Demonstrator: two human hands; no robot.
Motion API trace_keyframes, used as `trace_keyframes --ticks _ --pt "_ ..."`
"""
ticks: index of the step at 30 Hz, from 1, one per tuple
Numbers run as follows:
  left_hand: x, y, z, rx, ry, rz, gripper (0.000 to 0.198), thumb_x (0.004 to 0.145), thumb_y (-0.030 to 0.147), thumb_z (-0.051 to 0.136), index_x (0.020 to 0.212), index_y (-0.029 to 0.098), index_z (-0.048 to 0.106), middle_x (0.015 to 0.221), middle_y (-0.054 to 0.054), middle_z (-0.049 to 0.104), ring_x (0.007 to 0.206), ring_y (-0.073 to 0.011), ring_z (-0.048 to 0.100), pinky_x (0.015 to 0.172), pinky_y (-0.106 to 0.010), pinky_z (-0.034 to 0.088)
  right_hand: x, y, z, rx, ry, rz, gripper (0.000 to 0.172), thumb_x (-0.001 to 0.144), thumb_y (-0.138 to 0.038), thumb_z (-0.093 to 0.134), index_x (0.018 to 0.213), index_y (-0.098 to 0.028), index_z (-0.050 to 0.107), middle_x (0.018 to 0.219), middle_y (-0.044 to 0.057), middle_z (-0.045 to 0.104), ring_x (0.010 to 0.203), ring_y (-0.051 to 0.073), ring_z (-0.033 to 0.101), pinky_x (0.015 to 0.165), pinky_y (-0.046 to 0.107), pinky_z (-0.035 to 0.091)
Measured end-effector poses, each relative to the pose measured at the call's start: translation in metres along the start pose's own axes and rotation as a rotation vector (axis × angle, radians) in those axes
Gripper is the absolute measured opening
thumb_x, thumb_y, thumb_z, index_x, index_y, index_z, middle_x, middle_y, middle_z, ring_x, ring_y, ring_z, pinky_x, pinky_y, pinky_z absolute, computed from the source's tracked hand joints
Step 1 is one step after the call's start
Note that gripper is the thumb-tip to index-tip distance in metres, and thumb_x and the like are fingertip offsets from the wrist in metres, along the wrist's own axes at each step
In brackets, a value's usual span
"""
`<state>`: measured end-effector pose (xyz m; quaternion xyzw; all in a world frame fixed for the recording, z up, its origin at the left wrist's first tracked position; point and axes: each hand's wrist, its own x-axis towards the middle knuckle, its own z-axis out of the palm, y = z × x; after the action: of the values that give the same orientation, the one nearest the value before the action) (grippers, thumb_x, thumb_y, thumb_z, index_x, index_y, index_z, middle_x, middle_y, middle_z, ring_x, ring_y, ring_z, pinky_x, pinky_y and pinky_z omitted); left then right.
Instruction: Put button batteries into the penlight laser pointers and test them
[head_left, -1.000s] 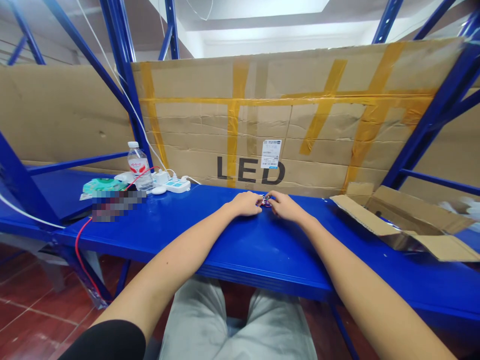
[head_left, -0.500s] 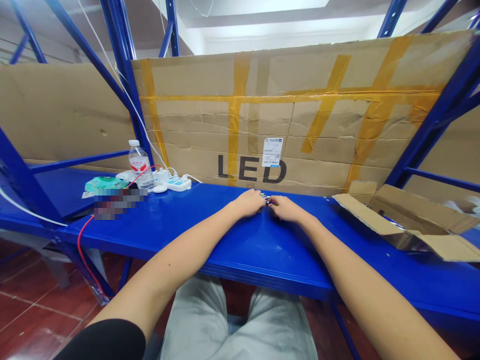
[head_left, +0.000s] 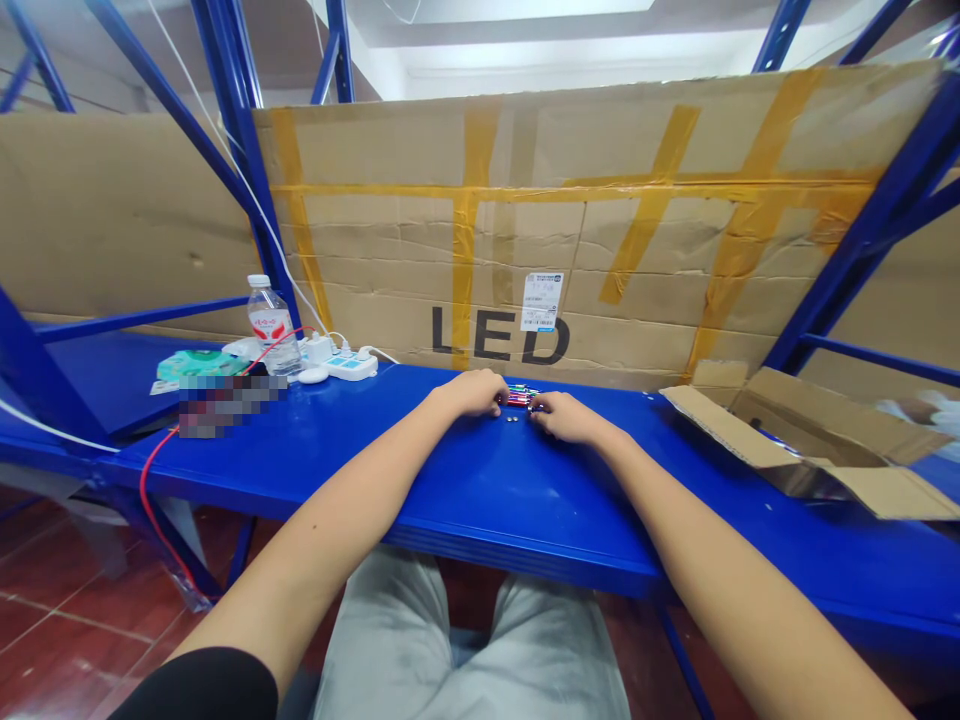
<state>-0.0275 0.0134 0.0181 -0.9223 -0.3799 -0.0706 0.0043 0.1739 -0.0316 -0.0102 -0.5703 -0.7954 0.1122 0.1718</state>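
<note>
Shiny sticks (head_left: 519, 396) on a blue table (head_left: 495, 490)

The sticks are thin and shiny, with red and green on them, and lie close together. The left hand (head_left: 478, 392) is at their left end. The right hand (head_left: 561, 416) is at their right end. Both hands have bent fingers, but I cannot tell if either one is closed on something. Two tiny shiny bits (head_left: 515, 419) lie just in front of the sticks.

The table is flat and smooth. Behind the sticks stands a big, wrinkly card wall (head_left: 390, 260) with yellow tape and black letters. Well left of the sticks is a clear bottle (head_left: 271, 330). Well right of them is an open card box (head_left: 757, 460). Low down, left of the sticks, are red floor tiles (head_left: 82, 610).
</note>
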Motion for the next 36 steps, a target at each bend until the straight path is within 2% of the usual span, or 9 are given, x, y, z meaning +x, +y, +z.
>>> trace_keyframes --ticks 4,8,10,15,20,23,30,33,36 --pt "0.0 0.001 0.002 -0.031 -0.015 -0.018 0.017 0.076 0.02 0.063 0.09 0.022 0.073 0.088 -0.007 0.072 0.08 -0.0205 0.065 0.067 -0.026 0.044 0.002 0.003 0.001 -0.016 0.005 -0.035 0.019 0.085 -0.019 0.056 0.096 -0.016 0.071 0.09 0.009 0.073 0.076 0.021 0.063 0.068 0.026 0.043" --pt "0.002 0.001 0.006 -0.058 0.005 -0.09 0.026 0.075 0.035 0.065 0.097 0.022 0.071 0.094 -0.009 0.071 0.079 -0.0214 0.064 0.067 -0.027 0.044 0.006 0.004 0.006 0.001 0.06 -0.103 0.022 0.084 -0.015 0.054 0.097 -0.016 0.071 0.101 0.01 0.073 0.086 0.023 0.064 0.076 0.027 0.044" --pt "0.003 0.002 0.009 -0.072 -0.012 -0.128 0.028 0.074 0.039 0.066 0.095 0.02 0.07 0.091 -0.008 0.071 0.077 -0.0212 0.064 0.066 -0.027 0.044 0.008 0.005 0.008 0.023 0.078 -0.141 0.024 0.083 -0.012 0.052 0.097 -0.017 0.071 0.099 0.009 0.073 0.086 0.022 0.063 0.076 0.027 0.044" --pt "0.005 0.004 0.011 -0.154 -0.081 -0.137 0.015 0.073 0.032 0.066 0.078 0.018 0.067 0.074 -0.005 0.066 0.066 -0.0175 0.058 0.057 -0.025 0.038 0.011 0.006 0.013 0.037 0.107 -0.176 0.025 0.08 -0.008 0.049 0.089 -0.017 0.07 0.092 0.006 0.073 0.084 0.02 0.062 0.075 0.025 0.042" --pt "0.003 0.003 0.011 -0.208 -0.057 -0.123 0.005 0.068 0.022 0.065 0.069 0.017 0.063 0.063 -0.001 0.059 0.057 -0.014 0.051 0.055 -0.026 0.035 0.011 0.006 0.012 0.062 0.082 -0.156 0.021 0.079 -0.009 0.051 0.087 -0.016 0.07 0.09 0.007 0.073 0.081 0.019 0.062 0.073 0.024 0.042" --pt "0.003 0.001 0.011 -0.233 -0.045 -0.106 0.004 0.067 0.019 0.064 0.07 0.017 0.063 0.063 0.0 0.058 0.058 -0.0134 0.049 0.055 -0.025 0.034 0.011 0.008 0.01 0.081 0.087 -0.137 0.022 0.08 -0.009 0.052 0.089 -0.016 0.07 0.091 0.007 0.073 0.082 0.019 0.063 0.072 0.024 0.043" --pt "0.01 -0.001 0.017 -0.258 -0.065 -0.059 0.013 0.07 0.026 0.066 0.079 0.016 0.065 0.069 0.0 0.059 0.066 -0.0148 0.051 0.057 -0.025 0.033 0.01 0.008 0.008 0.107 0.109 -0.129 0.024 0.08 -0.009 0.052 0.091 -0.016 0.073 0.09 0.006 0.074 0.08 0.019 0.063 0.072 0.024 0.043" --pt "0.011 -0.002 0.018 -0.283 -0.094 -0.072 0.012 0.07 0.025 0.065 0.077 0.015 0.065 0.066 0.001 0.058 0.063 -0.0141 0.049 0.057 -0.025 0.032 0.01 0.006 0.008 0.156 0.104 -0.159 0.022 0.085 -0.014 0.05 0.085 -0.015 0.073 0.083 0.005 0.073 0.075 0.018 0.062 0.07 0.024 0.044" --pt "0.011 -0.004 0.017 -0.322 -0.096 -0.093 0.01 0.071 0.025 0.064 0.075 0.015 0.064 0.064 0.001 0.056 0.06 -0.0127 0.047 0.055 -0.025 0.031 0.012 0.007 0.01 0.188 0.127 -0.204 0.024 0.088 -0.018 0.049 0.086 -0.016 0.073 0.085 0.005 0.074 0.078 0.018 0.063 0.073 0.025 0.045"
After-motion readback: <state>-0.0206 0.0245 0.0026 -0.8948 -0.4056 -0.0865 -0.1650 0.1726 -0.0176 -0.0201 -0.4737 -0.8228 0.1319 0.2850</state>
